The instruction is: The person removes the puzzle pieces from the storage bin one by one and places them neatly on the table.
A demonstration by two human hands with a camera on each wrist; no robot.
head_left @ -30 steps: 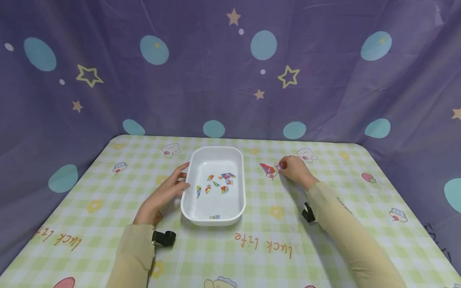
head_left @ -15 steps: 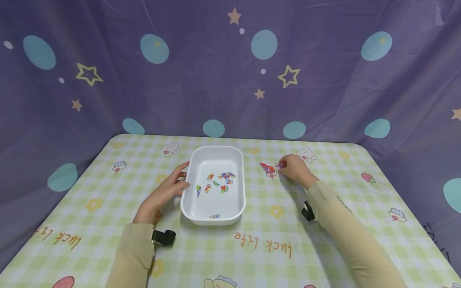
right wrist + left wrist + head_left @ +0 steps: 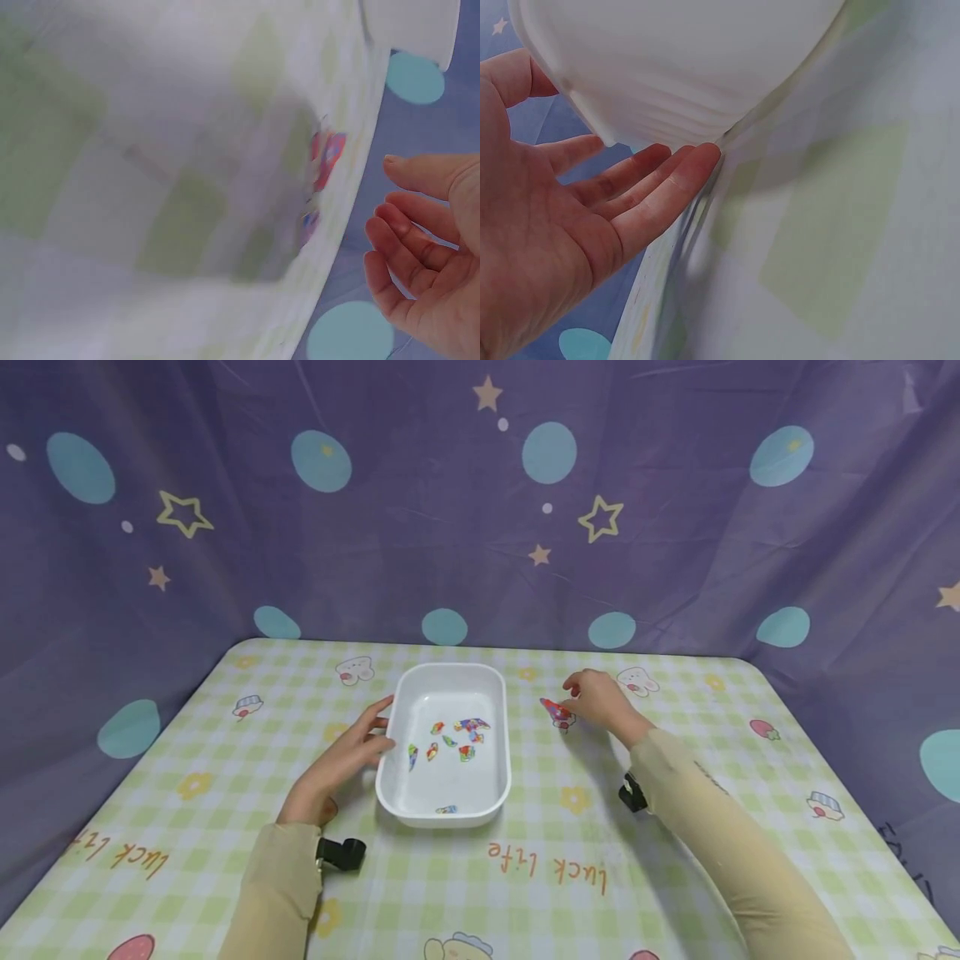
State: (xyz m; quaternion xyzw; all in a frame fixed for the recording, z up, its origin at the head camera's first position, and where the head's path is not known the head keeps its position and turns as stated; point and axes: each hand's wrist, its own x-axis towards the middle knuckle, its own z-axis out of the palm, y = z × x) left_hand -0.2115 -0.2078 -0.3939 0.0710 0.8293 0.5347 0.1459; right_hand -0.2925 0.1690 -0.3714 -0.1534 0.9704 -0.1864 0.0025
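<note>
A white rectangular tray (image 3: 446, 817) stands left of centre on the table in the head view. Several small, flat, brightly coloured pieces (image 3: 472, 725) lie scattered on its floor. My left hand (image 3: 347, 767) is at the tray's left side, its extended fingers against the wall. To the right of the tray lies a pointed red patterned piece (image 3: 556, 708). In the right wrist view a smaller blue-pink piece (image 3: 308, 226) lies beside that red piece (image 3: 328, 159). My right hand (image 3: 427, 251) hovers above them, fingers loosely bent and apart, holding nothing.
A green-checked tablecloth (image 3: 525, 918) printed with cartoons and lettering covers the table. Behind it hangs a purple curtain (image 3: 420, 543) with stars and blue dots. Each wrist carries a black camera mount (image 3: 342, 854).
My right hand has let go of the small pinkish piece, lifted slightly and shifted left, over the pieces on the cloth. The left hand and the tray stay where they were.
</note>
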